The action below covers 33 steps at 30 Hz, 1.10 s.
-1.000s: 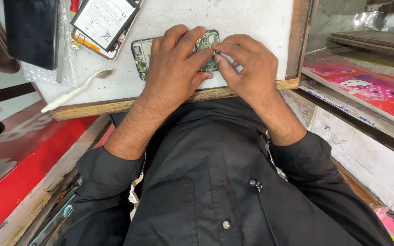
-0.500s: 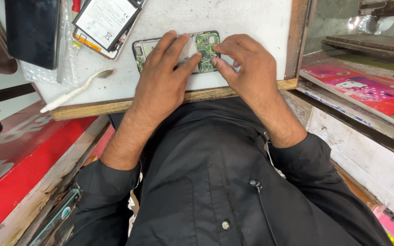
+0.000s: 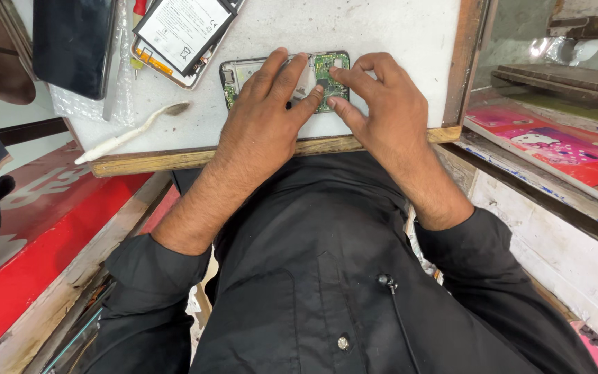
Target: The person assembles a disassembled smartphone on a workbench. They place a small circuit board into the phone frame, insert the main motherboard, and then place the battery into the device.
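An opened phone (image 3: 232,77) lies back-up on the white worktop (image 3: 382,31), with its green circuit board (image 3: 326,67) exposed at the right end. My left hand (image 3: 264,128) lies flat over the phone's middle, fingers spread, holding it down. My right hand (image 3: 385,111) comes in from the right. Its thumb and forefinger tips press on the circuit board, right beside my left fingertips. Most of the phone's inside is hidden under my hands.
A second opened phone with a white battery (image 3: 183,31) lies at the back left, beside a dark slab (image 3: 70,41) and a red-handled tool (image 3: 138,8). A white toothbrush (image 3: 129,133) rests near the worktop's wooden front edge (image 3: 174,159). Red and pink packets (image 3: 555,145) lie to the right.
My left fingers have straightened and spread across the phone. The thin metal tool seen at my right fingers a second ago no longer shows; the fingertips now press on the board.
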Motion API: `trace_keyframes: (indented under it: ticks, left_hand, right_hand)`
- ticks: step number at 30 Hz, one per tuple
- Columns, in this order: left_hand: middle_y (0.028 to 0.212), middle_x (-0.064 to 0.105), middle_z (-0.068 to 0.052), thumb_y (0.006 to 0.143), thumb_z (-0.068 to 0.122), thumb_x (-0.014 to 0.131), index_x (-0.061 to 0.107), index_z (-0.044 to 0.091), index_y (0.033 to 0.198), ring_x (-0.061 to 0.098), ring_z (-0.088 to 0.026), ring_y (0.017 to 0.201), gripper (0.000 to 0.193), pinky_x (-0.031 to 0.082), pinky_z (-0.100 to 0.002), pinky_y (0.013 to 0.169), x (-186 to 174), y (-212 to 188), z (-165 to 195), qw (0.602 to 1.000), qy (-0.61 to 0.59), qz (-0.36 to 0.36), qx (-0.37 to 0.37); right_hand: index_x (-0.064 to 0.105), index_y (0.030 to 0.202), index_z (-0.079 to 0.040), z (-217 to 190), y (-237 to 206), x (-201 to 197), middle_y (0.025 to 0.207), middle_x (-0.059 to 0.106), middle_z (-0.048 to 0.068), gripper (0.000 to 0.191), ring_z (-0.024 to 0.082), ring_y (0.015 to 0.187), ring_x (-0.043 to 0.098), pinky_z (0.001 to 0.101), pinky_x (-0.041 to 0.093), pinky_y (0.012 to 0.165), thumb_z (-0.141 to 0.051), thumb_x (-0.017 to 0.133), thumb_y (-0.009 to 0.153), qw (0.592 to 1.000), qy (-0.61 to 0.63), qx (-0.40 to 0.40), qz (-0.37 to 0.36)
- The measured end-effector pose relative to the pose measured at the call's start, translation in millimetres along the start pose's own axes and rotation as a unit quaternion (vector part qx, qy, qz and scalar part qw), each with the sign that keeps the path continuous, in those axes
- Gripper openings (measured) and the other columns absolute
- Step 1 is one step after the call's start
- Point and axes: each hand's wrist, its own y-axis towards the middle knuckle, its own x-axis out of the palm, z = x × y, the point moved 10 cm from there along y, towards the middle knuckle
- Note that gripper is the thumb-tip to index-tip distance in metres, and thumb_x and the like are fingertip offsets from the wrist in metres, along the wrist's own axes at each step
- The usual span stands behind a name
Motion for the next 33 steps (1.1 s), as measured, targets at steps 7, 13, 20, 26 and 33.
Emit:
trace_keyframes:
  ticks: [7, 13, 20, 26, 33]
  left_hand:
    - [0.156, 0.044, -0.020, 0.097, 0.020, 0.073, 0.073, 0.011, 0.128, 0.039, -0.040, 0.147, 0.033, 0.043, -0.055, 0.115, -9.2, 10.3, 5.4, 0.999, -0.024, 0.020, 0.005]
    - [0.156, 0.044, -0.024, 0.097, 0.011, 0.072, 0.073, 0.015, 0.128, 0.041, -0.042, 0.146, 0.031, 0.041, -0.055, 0.118, -12.1, 21.2, 6.4, 0.998, -0.011, 0.055, -0.013]
    - [0.154, 0.044, -0.027, 0.097, 0.013, 0.072, 0.069, 0.006, 0.129, 0.041, -0.044, 0.145, 0.034, 0.041, -0.056, 0.116, -24.1, 28.7, 19.5, 0.990, -0.034, 0.127, -0.046]
    - [0.139, 0.059, -0.017, 0.097, 0.004, 0.071, 0.068, 0.002, 0.127, 0.055, -0.041, 0.133, 0.030, 0.046, -0.051, 0.116, -86.0, -56.9, -44.1, 0.958, -0.011, 0.245, -0.150]
    - [0.125, 0.069, -0.015, 0.097, 0.001, 0.075, 0.070, 0.001, 0.122, 0.062, -0.038, 0.120, 0.025, 0.050, -0.047, 0.104, -127.3, -112.4, -75.2, 0.938, 0.039, 0.268, -0.217]
  right_hand:
    - [0.077, 0.124, -0.014, 1.0, -1.1, -4.4, 0.115, 0.064, 0.004, 0.036, 0.022, 0.095, 0.065, 0.0345, 0.054, 0.075, -0.022, 0.088, 0.091, 0.999, 0.012, -0.016, 0.027]
    - [0.076, 0.122, -0.011, 19.0, -7.1, -5.9, 0.125, 0.069, 0.004, 0.022, 0.021, 0.104, 0.070, 0.0301, 0.059, 0.082, -0.007, 0.076, 0.101, 0.988, 0.129, 0.030, 0.075]
    - [0.079, 0.117, -0.010, 6.9, -7.1, -4.5, 0.136, 0.067, 0.008, 0.023, 0.025, 0.104, 0.065, 0.0364, 0.056, 0.089, -0.008, 0.081, 0.093, 0.994, 0.001, -0.046, 0.104]
    - [0.080, 0.116, -0.012, 7.1, -4.2, -1.3, 0.138, 0.065, 0.005, 0.021, 0.024, 0.102, 0.063, 0.0358, 0.055, 0.085, -0.010, 0.082, 0.095, 0.993, -0.021, -0.048, 0.105]
    - [0.081, 0.113, -0.012, 8.1, -2.1, -1.0, 0.138, 0.066, 0.004, 0.020, 0.023, 0.096, 0.061, 0.0347, 0.055, 0.080, -0.010, 0.081, 0.093, 0.993, -0.018, -0.041, 0.108]
